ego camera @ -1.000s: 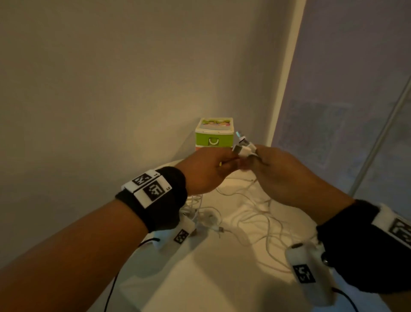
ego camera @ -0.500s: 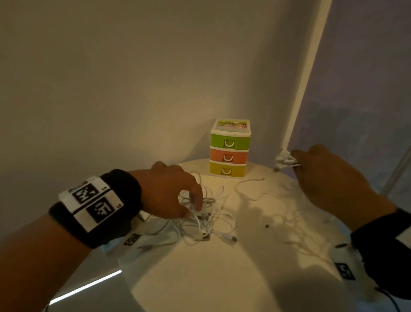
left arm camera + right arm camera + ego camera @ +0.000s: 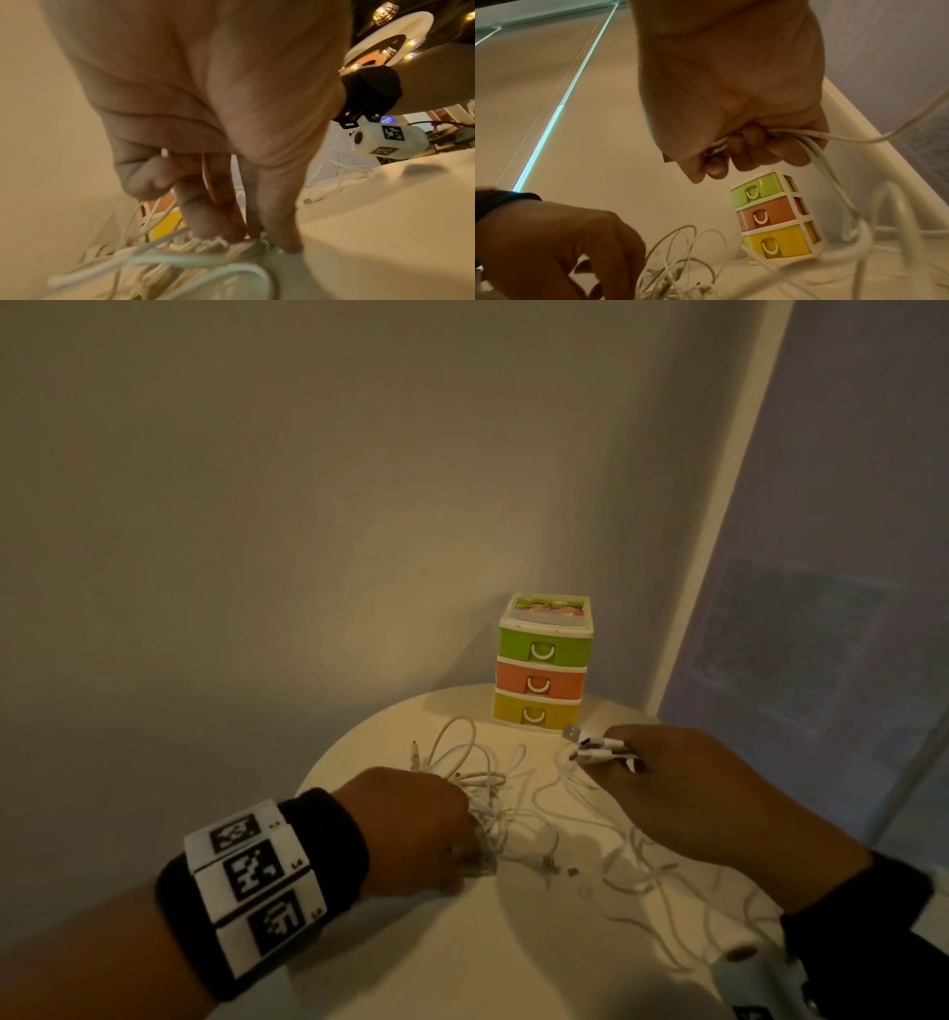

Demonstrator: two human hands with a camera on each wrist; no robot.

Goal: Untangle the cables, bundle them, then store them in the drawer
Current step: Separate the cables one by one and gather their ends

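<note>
A second ago both hands were up together in front of the little drawer unit [image 3: 543,660], working at a bunch of plugs; now they have parted and dropped to the round table [image 3: 462,963]. The right hand [image 3: 703,793] has come back from off to the right of the unit to a spot just in front of it, its fingers curled tight round the plug ends [image 3: 595,746] of a few white cables whose lengths trail down onto the table. The left hand [image 3: 411,834] has gone down to the left onto the tangled cables [image 3: 482,788], fingertips [image 3: 218,229] pinching together on strands at the knot, some strands running up between the fingers. I'd say one set has been pulled mostly free and the person is now holding the heap while drawing the rest out. All three drawers look closed, so bundling and storing are not yet begun.
</note>
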